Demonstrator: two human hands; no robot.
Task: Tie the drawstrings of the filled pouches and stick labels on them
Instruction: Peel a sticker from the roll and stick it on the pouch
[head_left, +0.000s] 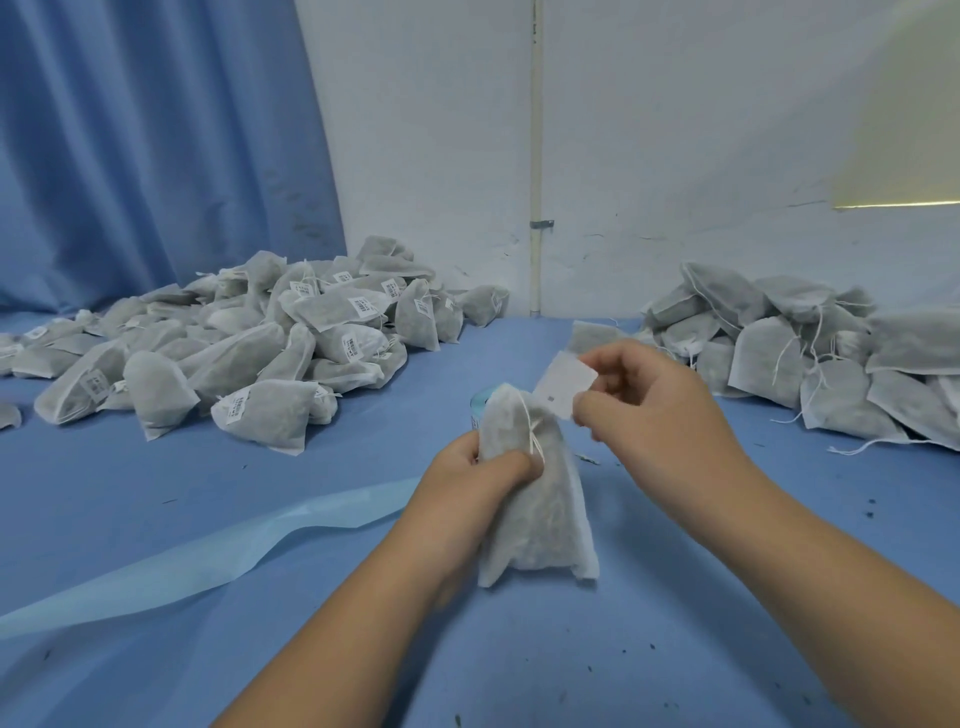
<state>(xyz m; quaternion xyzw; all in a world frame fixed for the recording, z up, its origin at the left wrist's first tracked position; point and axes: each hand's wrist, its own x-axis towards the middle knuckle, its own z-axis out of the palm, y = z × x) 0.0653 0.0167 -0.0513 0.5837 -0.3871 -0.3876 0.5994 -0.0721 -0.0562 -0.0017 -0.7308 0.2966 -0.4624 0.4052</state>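
Left grip is curled round the bunched neck of a filled pouch, holding it upright on the blue tabletop, pretty much dead centre. The white drawstring runs down right by the fingers. Right grip, just off at 1 o'clock from the pouch top, is pinching a white label between thumb and fingers. Can't tell if the label touches the pouch. A pale blue strip lies across the tabletop toward 8 o'clock. A bit of a blue roll peeks out behind the pouch. Further back there's a big pile of labelled pouches at 10 o'clock and another pile, strings hanging loose, at 2 o'clock. Behind it all are a blue curtain and a white wall.
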